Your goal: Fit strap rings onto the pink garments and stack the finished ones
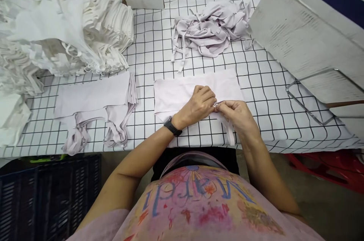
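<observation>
A pale pink strappy garment point(182, 91) lies flat on the checked cloth in front of me, its body folded into a long band. Over its near edge, my left hand point(200, 104), with a dark watch on the wrist, is closed with its fingertips at a small strap buckle point(215, 105). My right hand point(237, 115) pinches the same strap from the other side, thumb against forefinger. A loose length of the strap point(231, 134) hangs below the right fingers. Part of the garment is hidden under both hands.
A neat stack of matching pink garments point(93, 96) lies to the left, with large piles of white garments point(68, 28) behind. Crumpled pink garments point(210, 28) lie farther back. A big carton point(307, 32) and a bent metal wire frame point(313, 115) stand right. A dark crate point(48, 195) sits below the table.
</observation>
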Demonstrator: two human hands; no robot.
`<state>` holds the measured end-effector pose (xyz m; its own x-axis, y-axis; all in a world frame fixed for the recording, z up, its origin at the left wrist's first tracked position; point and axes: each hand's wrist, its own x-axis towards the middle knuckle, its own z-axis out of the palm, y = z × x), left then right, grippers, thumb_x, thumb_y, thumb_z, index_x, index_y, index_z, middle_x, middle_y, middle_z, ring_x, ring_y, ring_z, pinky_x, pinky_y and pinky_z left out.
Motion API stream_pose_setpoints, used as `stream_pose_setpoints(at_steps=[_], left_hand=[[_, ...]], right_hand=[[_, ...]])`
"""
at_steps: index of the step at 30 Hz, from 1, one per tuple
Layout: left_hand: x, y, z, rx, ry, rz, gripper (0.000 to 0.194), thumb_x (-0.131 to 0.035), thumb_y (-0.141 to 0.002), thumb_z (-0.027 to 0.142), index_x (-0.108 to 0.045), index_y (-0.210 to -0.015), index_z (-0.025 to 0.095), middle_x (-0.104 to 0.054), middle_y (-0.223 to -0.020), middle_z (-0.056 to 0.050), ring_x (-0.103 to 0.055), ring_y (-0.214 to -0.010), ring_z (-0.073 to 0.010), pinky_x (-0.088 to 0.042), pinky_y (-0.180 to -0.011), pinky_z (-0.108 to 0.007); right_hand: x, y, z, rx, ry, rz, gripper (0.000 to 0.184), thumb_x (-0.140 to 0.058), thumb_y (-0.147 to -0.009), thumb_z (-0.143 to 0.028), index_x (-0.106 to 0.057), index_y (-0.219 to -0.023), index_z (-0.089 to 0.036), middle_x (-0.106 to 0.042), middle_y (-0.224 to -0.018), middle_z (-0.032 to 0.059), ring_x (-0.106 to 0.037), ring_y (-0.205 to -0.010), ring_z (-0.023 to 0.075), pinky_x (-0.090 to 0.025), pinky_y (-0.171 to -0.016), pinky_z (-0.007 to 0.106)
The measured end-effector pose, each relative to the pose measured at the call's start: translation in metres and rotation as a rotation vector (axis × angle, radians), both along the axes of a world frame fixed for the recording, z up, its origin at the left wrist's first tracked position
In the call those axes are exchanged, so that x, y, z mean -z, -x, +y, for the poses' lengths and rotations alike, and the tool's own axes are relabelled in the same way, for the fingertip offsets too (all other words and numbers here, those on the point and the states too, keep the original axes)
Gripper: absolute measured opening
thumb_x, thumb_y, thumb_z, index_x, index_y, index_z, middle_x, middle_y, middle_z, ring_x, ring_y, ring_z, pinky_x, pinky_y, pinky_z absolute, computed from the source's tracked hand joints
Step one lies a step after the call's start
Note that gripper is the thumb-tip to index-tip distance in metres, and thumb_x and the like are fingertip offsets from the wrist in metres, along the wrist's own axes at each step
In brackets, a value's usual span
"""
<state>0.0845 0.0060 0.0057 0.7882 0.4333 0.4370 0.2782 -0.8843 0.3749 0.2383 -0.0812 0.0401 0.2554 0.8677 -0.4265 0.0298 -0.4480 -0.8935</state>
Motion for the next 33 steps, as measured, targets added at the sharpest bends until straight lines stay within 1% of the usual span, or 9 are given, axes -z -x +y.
stream_pose_setpoints(at_steps=[3,7,11,14,18,21,26,29,33], left_hand=[[-0.001,0.0,-0.001,0.007,0.033,0.026,0.023,-0.046,-0.103,0.016,-0.059,-0.085,0.02,-0.068,-0.094,-0.007,-0.057,-0.096,-0.0215,-0.043,-0.09,-0.044],[-0.003,-0.001,-0.001,0.015,0.037,0.048,0.025,-0.046,-0.104,0.018,-0.058,-0.082,0.02,-0.067,-0.092,-0.007,-0.057,-0.095,-0.0219,-0.044,-0.09,-0.044],[-0.003,-0.002,0.0,0.006,-0.001,0.037,0.03,-0.042,-0.105,0.018,-0.058,-0.079,0.019,-0.066,-0.09,-0.007,-0.056,-0.093,-0.0213,-0.045,-0.089,-0.042],[-0.002,-0.001,0.0,0.01,0.018,0.022,0.032,-0.039,-0.105,0.015,-0.059,-0.08,0.019,-0.066,-0.089,-0.007,-0.056,-0.092,-0.0213,-0.045,-0.089,-0.044],[-0.003,0.001,0.0,0.027,0.06,0.019,0.033,-0.039,-0.104,0.014,-0.061,-0.081,0.019,-0.066,-0.087,-0.008,-0.055,-0.091,-0.0218,-0.045,-0.09,-0.046],[-0.005,0.002,0.0,0.037,0.072,0.021,0.031,-0.042,-0.104,0.013,-0.06,-0.079,0.019,-0.065,-0.086,-0.007,-0.055,-0.091,-0.021,-0.044,-0.091,-0.045],[-0.008,0.002,-0.002,0.013,0.03,0.027,0.034,-0.041,-0.104,0.013,-0.059,-0.076,0.02,-0.066,-0.084,-0.005,-0.056,-0.09,-0.0196,-0.042,-0.092,-0.043],[-0.007,0.003,-0.003,-0.023,-0.01,0.042,0.036,-0.04,-0.105,0.015,-0.06,-0.076,0.02,-0.067,-0.083,-0.004,-0.057,-0.089,-0.0195,-0.04,-0.091,-0.045],[-0.003,0.002,-0.002,-0.057,-0.025,0.071,0.035,-0.039,-0.105,0.012,-0.064,-0.082,0.02,-0.07,-0.087,-0.003,-0.059,-0.096,-0.0209,-0.037,-0.092,-0.047]], right_hand=[[-0.001,0.002,0.001,0.018,-0.004,-0.015,0.022,-0.066,-0.077,-0.03,-0.067,-0.059,-0.017,-0.048,-0.052,-0.0036,-0.039,-0.051,0.0093,-0.032,-0.053,0.026],[0.0,0.004,0.002,0.051,-0.013,-0.033,0.023,-0.065,-0.075,-0.027,-0.061,-0.054,-0.018,-0.042,-0.051,-0.005,-0.033,-0.05,0.0084,-0.028,-0.051,0.026],[0.002,0.004,0.003,0.089,-0.019,-0.047,0.023,-0.065,-0.074,-0.026,-0.059,-0.054,-0.018,-0.038,-0.05,-0.0055,-0.029,-0.051,0.0083,-0.024,-0.051,0.027],[0.002,0.005,0.003,0.114,-0.014,-0.058,0.024,-0.067,-0.075,-0.027,-0.06,-0.053,-0.019,-0.036,-0.05,-0.0054,-0.028,-0.051,0.0086,-0.022,-0.05,0.028],[0.001,0.009,0.002,0.161,-0.032,-0.125,0.029,-0.066,-0.077,-0.028,-0.056,-0.051,-0.019,-0.037,-0.05,-0.0048,-0.03,-0.051,0.0094,-0.026,-0.052,0.028],[0.0,0.013,0.001,0.189,-0.062,-0.172,0.028,-0.065,-0.077,-0.026,-0.057,-0.051,-0.02,-0.041,-0.051,-0.004,-0.037,-0.053,0.011,-0.031,-0.055,0.029],[0.001,0.021,-0.001,0.31,-0.14,-0.188,0.03,-0.067,-0.079,-0.023,-0.059,-0.05,-0.02,-0.049,-0.052,-0.0025,-0.046,-0.056,0.0127,-0.04,-0.062,0.028],[0.0,0.022,-0.005,0.295,-0.106,-0.168,0.028,-0.07,-0.082,-0.029,-0.066,-0.057,-0.019,-0.055,-0.055,-0.001,-0.049,-0.057,0.0127,-0.041,-0.06,0.027],[-0.005,0.01,-0.016,0.226,-0.016,-0.107,0.024,-0.076,-0.082,-0.039,-0.075,-0.076,-0.016,-0.057,-0.056,-0.0017,-0.045,-0.052,0.0108,-0.037,-0.052,0.025]])
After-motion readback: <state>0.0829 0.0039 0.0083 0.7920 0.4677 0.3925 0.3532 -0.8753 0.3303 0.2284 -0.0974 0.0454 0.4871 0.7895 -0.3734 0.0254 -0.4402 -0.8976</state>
